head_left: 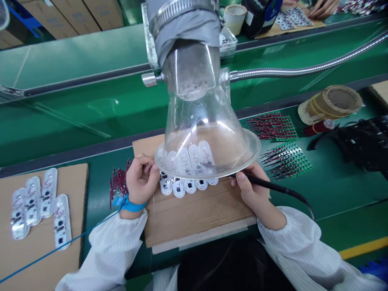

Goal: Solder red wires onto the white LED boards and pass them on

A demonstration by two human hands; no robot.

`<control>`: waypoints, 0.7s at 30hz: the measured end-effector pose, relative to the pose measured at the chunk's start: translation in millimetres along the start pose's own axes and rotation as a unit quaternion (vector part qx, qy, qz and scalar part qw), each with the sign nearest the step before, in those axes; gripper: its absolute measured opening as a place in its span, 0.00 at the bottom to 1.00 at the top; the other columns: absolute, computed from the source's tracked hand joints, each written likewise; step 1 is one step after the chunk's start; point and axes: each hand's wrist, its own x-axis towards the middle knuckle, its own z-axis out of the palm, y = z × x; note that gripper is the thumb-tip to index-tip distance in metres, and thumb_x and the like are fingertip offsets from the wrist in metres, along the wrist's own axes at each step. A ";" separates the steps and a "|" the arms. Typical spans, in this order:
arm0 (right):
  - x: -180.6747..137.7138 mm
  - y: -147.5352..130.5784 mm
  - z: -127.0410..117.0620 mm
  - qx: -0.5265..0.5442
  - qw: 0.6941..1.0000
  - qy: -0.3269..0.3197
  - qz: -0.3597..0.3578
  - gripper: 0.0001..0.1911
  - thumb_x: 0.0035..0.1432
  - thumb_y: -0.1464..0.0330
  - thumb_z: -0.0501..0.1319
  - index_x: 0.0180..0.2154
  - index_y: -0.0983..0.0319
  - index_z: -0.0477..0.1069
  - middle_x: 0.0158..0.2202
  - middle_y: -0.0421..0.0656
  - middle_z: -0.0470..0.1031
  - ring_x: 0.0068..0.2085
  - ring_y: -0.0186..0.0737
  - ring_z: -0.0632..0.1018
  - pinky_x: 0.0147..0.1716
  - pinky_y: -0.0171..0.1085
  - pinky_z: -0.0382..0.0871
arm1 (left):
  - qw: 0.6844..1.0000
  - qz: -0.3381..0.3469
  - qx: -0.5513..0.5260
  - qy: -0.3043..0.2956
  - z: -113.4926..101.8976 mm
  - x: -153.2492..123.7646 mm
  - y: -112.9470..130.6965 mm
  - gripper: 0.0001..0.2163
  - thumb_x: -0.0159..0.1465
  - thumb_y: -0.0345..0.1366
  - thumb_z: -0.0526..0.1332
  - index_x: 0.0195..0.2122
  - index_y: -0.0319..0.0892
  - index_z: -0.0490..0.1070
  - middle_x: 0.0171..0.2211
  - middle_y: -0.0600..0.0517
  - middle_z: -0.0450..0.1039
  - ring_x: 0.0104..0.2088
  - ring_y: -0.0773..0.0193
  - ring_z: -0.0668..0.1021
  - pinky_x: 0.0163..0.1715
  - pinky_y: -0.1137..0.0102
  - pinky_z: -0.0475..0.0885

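Note:
My left hand [142, 178] is closed in a pinch at the left rim of the clear fume hood. A thin strand of solder wire [154, 203] hangs below its fingers; the pinched end is hidden. A blue wrist strap [130, 205] circles that wrist. My right hand [253, 184] grips a soldering iron [266, 184] by its black handle, its tip reaching under the hood. Between my hands, a row of white oval circuit boards [190, 186] lies on a cardboard sheet [194, 210], partly seen through the clear hood [206, 133].
Red wires [119, 182] lie beside my left hand. More white boards [48, 194] rest on cardboard at left. Green boards with wires [286, 159], a tape roll [330, 103] and a black object [360, 141] are at right. Another person's hands [324, 8] work across the bench.

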 end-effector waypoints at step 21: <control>2.3 -16.3 2.5 -0.066 0.996 -0.055 -0.016 0.11 0.78 0.55 0.66 0.49 0.54 0.78 0.36 0.42 0.83 0.32 0.42 0.84 0.30 0.40 0.79 | 0.998 -0.046 0.031 0.037 -17.5 -12.8 -2.4 0.09 0.72 0.39 0.69 0.37 0.46 0.71 0.27 0.58 0.65 0.27 0.65 0.67 0.32 0.66 0.64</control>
